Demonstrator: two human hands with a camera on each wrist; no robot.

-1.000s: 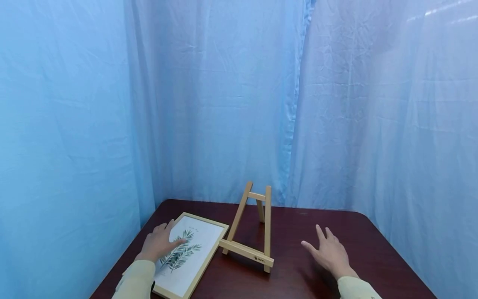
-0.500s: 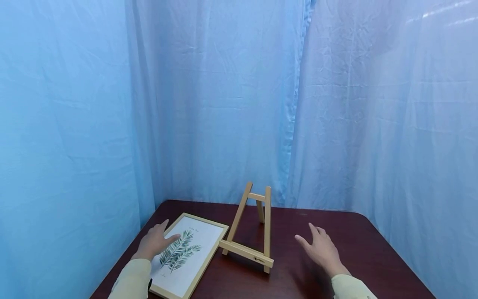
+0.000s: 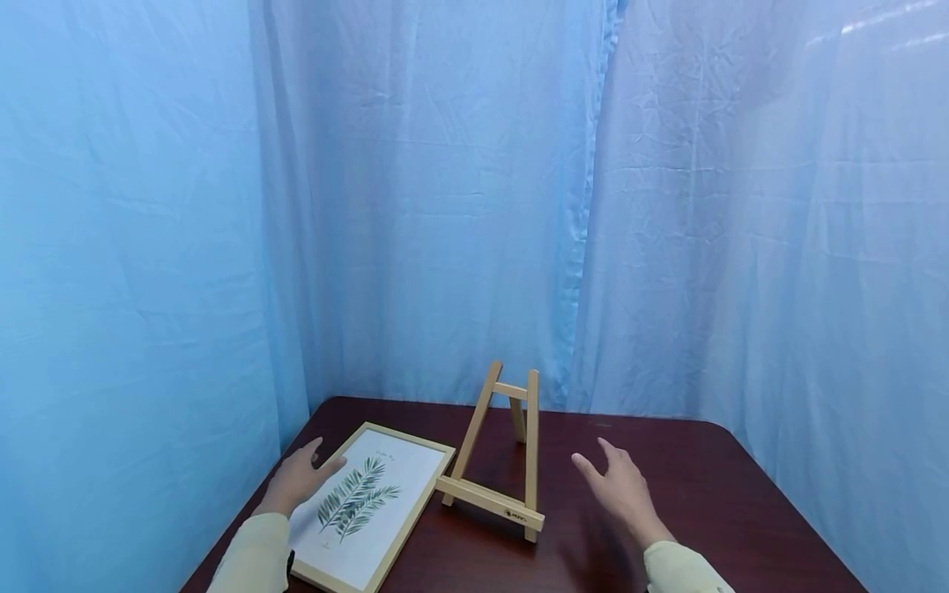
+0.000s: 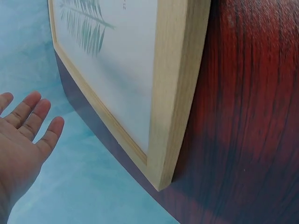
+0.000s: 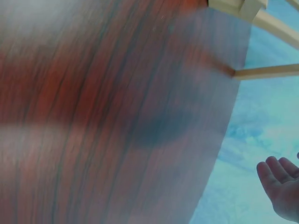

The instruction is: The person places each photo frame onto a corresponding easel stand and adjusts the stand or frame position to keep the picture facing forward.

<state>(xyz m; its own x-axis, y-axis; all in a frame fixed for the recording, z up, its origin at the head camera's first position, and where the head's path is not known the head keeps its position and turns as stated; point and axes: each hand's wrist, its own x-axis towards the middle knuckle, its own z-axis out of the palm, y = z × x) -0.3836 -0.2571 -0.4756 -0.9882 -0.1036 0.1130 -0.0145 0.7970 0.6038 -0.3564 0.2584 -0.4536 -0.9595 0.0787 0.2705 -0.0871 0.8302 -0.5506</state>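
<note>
A picture frame (image 3: pixel 404 527) with a pale wood border and a green leaf print lies flat on the dark red table, left of centre. Beside its left edge hovers my left hand (image 3: pixel 292 479), fingers spread and relaxed, holding nothing; the left wrist view shows this hand (image 4: pixel 23 140) apart from the frame's wooden border (image 4: pixel 168 102). Close to the picture frame's right edge stands a small wooden easel (image 3: pixel 530 445) with a ledge across its front. To the easel's right, my right hand (image 3: pixel 621 490) is held above the table with relaxed fingers, touching nothing.
The dark red wood-grain table (image 3: pixel 712 511) has rounded far corners. Light blue curtains (image 3: pixel 445 206) hang behind it and along both sides. In the right wrist view, one easel leg (image 5: pixel 266 72) reaches the tabletop.
My left hand has drifted left and toward me, off the picture's middle to its left edge. My right hand has moved left, nearer the easel. The picture frame and easel have stayed put.
</note>
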